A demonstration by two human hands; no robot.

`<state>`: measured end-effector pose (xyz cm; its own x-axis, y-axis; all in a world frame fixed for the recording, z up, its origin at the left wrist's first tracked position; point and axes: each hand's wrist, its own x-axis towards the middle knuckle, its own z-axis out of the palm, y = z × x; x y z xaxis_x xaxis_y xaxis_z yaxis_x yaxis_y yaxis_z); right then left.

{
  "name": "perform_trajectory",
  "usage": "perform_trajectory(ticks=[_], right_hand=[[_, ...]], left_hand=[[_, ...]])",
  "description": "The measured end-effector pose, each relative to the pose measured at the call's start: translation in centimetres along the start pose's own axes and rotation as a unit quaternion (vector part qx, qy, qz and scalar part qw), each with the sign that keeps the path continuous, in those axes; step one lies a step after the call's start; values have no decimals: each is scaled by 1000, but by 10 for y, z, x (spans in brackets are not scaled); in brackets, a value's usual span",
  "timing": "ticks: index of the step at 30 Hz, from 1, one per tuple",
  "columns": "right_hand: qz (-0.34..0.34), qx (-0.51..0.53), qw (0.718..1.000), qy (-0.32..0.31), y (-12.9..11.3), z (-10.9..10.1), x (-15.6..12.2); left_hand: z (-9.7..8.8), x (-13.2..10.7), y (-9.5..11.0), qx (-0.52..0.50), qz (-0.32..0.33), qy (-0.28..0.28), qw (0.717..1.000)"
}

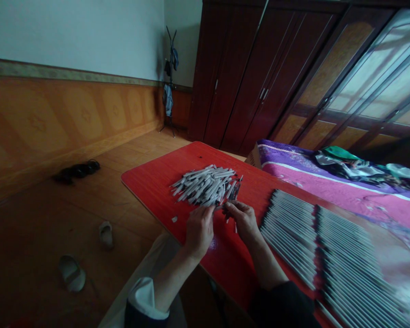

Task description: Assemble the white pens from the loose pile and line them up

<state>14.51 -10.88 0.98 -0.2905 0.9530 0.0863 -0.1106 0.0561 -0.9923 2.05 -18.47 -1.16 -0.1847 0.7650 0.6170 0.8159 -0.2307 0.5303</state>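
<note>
My left hand is closed in a pinch at the near edge of a heap of thin white pen-like tubes. Close to its right, my right hand is also pinched, its fingertips almost meeting the left ones. A thin pen-like piece seems to lie between the fingertips, but it is small and partly hidden. Some dark slim parts lie at the heap's right side, and more show under the right fingers. Right of my right hand, white pens with black ends lie side by side in a near row and a second row.
All this rests on a red table. Beyond its right side is a bed with clothes. A white scrap lies near the left edge. Slippers are on the floor; a coat rack and wardrobe stand behind.
</note>
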Motion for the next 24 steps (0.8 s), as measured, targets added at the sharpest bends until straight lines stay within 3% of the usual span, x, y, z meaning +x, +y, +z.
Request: perform_trajectory(ticks=[5, 9, 11, 14, 16, 18, 20, 24], right_hand=[[-11, -27, 999, 21, -1, 0, 1], [-61, -121, 987, 82, -3, -18, 25], [-93, -251, 956, 123, -5, -28, 46], [-89, -480, 861, 142, -9, -36, 76], [-65, -592, 794, 119, -10, -33, 91], [-40, -654, 751, 82, -8, -28, 101], [-23, -676, 734, 57, -4, -21, 106], [-13, -678, 734, 40, 9, -16, 109]], left_hand=[[-1, 1, 0, 12, 4, -8, 1000], [0, 1, 0, 5, 5, 8, 1000], [1, 1, 0, 4, 6, 14, 1000], [3, -1, -2, 13, 10, 15, 1000], [5, -1, -3, 27, 13, 16, 999], [6, -2, -4, 40, 19, 17, 999], [6, -2, -5, 48, 24, 12, 998], [4, -1, -5, 62, 30, -8, 998]])
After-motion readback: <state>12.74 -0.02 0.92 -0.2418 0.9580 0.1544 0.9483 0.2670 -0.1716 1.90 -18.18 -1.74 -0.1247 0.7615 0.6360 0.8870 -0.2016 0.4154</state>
